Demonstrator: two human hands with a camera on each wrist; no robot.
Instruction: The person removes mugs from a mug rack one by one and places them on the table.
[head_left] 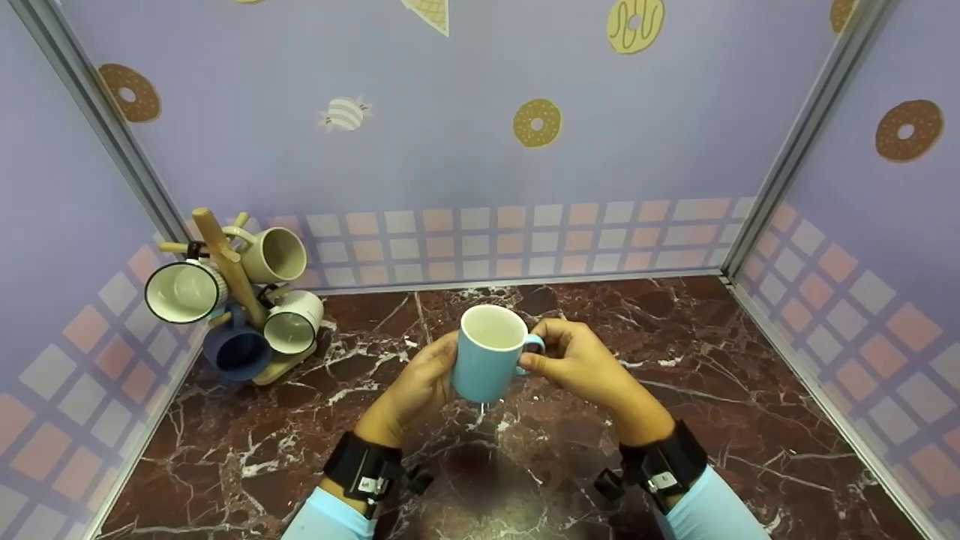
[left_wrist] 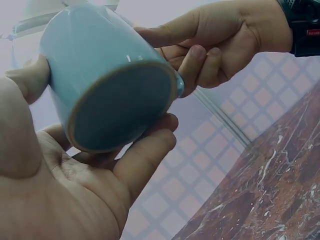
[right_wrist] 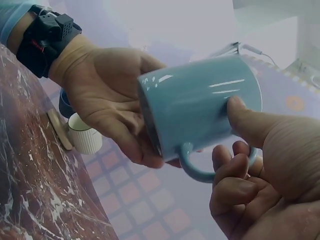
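A light blue mug (head_left: 480, 371) with a white inside is held above the tabletop, its mouth up and slightly tilted. My left hand (head_left: 420, 381) holds its left side, thumb and fingers on the body near the base. With the right hand (head_left: 585, 365) I grip the handle (right_wrist: 192, 170) on the other side; the thumb presses the mug's wall and the fingers curl at the handle. The left wrist view shows the mug's underside (left_wrist: 122, 107). Some left fingertips are hidden behind the mug.
At the left back stands a wooden mug rack (head_left: 234, 274). On it hang a cream mug (head_left: 259, 259), a white mug with a dark rim (head_left: 180, 292), another white mug (head_left: 304, 307) and a dark blue mug (head_left: 236, 349). Patterned walls (head_left: 450, 172) border the dark red marbled tabletop (head_left: 705, 390).
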